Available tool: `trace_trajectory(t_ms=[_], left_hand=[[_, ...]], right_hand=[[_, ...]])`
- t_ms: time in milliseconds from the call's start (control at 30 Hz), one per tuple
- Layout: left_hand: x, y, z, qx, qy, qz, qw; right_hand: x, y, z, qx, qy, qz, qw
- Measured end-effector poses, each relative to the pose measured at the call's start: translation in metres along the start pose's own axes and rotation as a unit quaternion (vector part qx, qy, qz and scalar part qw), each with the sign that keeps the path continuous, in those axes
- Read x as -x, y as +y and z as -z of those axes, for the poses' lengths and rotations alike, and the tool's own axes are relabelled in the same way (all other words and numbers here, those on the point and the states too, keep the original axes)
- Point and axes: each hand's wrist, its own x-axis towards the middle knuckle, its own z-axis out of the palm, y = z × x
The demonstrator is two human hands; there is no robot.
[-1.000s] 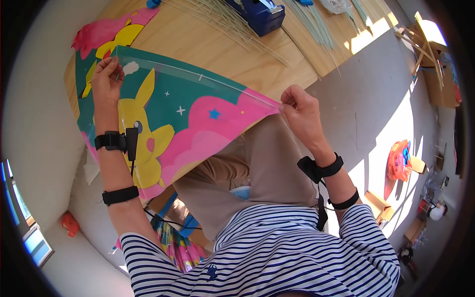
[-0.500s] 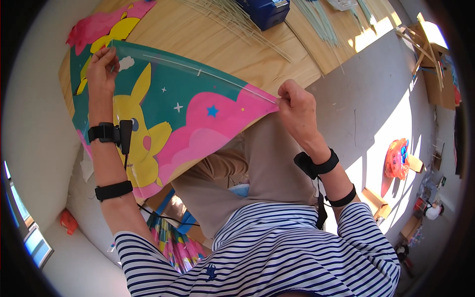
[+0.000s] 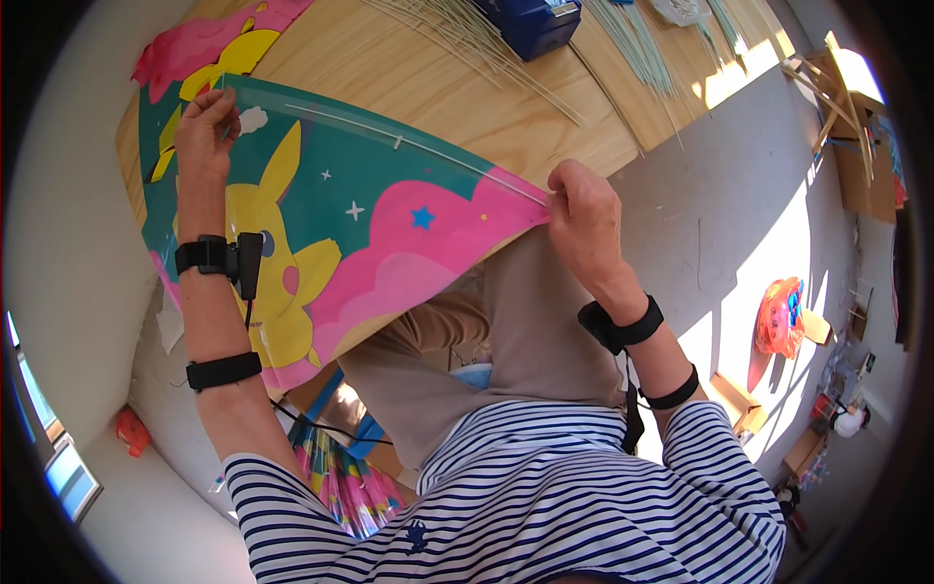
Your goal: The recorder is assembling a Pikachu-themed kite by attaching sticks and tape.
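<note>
A triangular printed kite sail (image 3: 389,263), green and pink with a yellow cartoon figure, lies over the table's near edge and toward my lap. Along its upper edge runs a thin white rod (image 3: 444,160) with a small fitting partway along. My left hand (image 3: 206,131) is closed in a pinch on the sail's upper left corner. At the right corner my right hand (image 3: 584,212) pinches the sail tip, close to the rod's end. The edge between my hands looks taut. Whether my right fingers also grip the rod is hidden.
Another printed sheet (image 3: 161,58) lies at the table's far left. Thin rods (image 3: 467,49) and a blue box-shaped thing (image 3: 530,24) rest on the wooden table (image 3: 341,58). More pale rods (image 3: 628,49) lie farther right. An orange plastic bag (image 3: 778,316) sits on the floor.
Both hands keep their pinch on the sail's corners. The whole view has shifted very slightly; little else differs.
</note>
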Motion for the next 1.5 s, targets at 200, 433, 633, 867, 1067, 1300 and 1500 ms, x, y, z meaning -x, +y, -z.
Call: trace_trajectory(t_ms=[200,433,633,867,1067,1300,1500], left_hand=[[0.0,-0.004,0.001,-0.005,-0.002,0.001,1.0],[0.003,-0.006,-0.003,-0.031,0.014,0.003,0.999],[0.011,-0.012,-0.015,-0.04,0.037,-0.01,0.998],[0.018,-0.014,-0.024,-0.076,0.053,-0.027,0.995],[0.025,-0.009,-0.03,-0.082,0.051,0.0,0.995],[0.02,-0.012,-0.028,-0.04,0.029,0.031,0.998],[0.017,-0.014,-0.04,0.004,0.027,0.068,0.997]], right_hand=[[-0.001,0.002,-0.002,0.004,-0.003,0.011,1.0],[-0.001,0.001,-0.004,0.021,-0.009,0.018,1.0],[0.0,-0.002,-0.003,0.042,-0.024,0.031,0.998],[0.003,-0.006,-0.003,0.055,-0.024,0.033,0.998],[0.006,-0.007,-0.002,0.06,-0.022,0.031,0.997],[0.005,-0.01,-0.004,0.056,-0.011,0.041,0.998],[0.007,-0.01,-0.003,0.061,-0.006,0.041,0.997]])
